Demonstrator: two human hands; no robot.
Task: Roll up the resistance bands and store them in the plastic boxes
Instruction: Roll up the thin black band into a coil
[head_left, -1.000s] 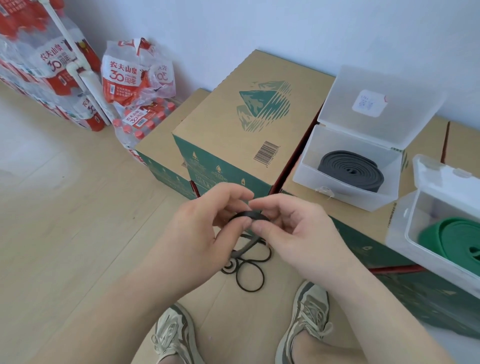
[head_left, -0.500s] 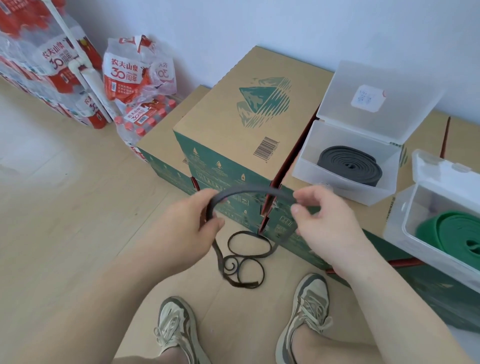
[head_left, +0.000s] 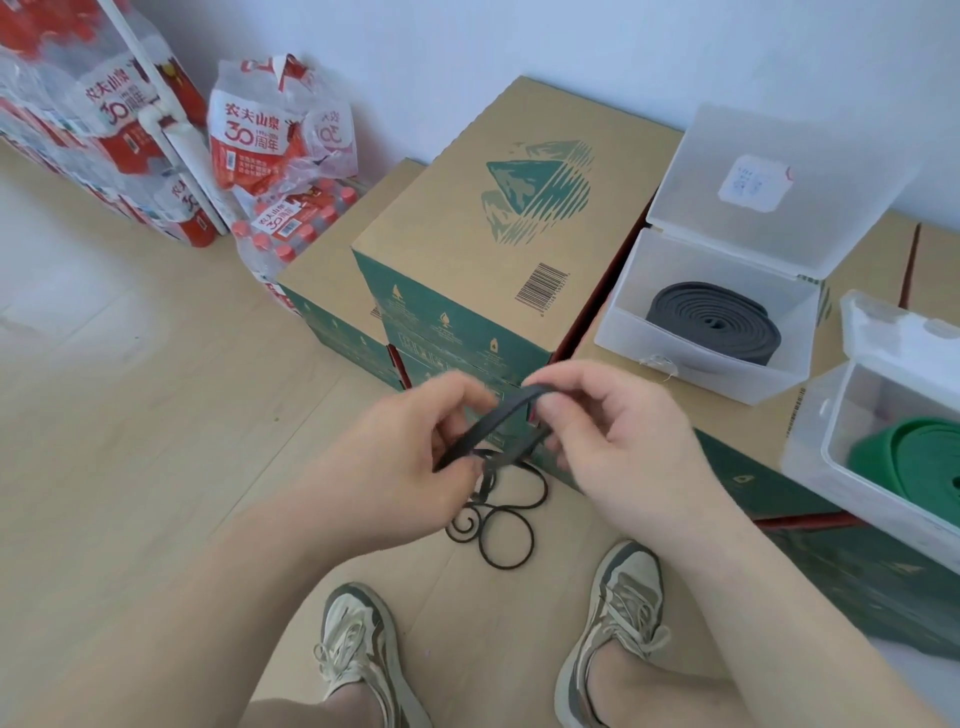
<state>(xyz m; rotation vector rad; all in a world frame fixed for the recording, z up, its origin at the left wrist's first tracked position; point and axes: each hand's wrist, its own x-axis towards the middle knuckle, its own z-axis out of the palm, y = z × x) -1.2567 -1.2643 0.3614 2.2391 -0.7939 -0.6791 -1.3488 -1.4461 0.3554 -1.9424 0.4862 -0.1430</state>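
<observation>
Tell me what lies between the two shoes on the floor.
Bare wooden floor between the left shoe and the right shoe; the thin black band's coiled loops rest just ahead of the gap, in the head view.

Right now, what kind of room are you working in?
Probably a spare room or storeroom at home, not a gym. Shrink-wrapped packs of bottled water sit on a pale wood floor by a bare wall, and stacked cardboard cartons serve as the table for the plastic boxes.
</observation>
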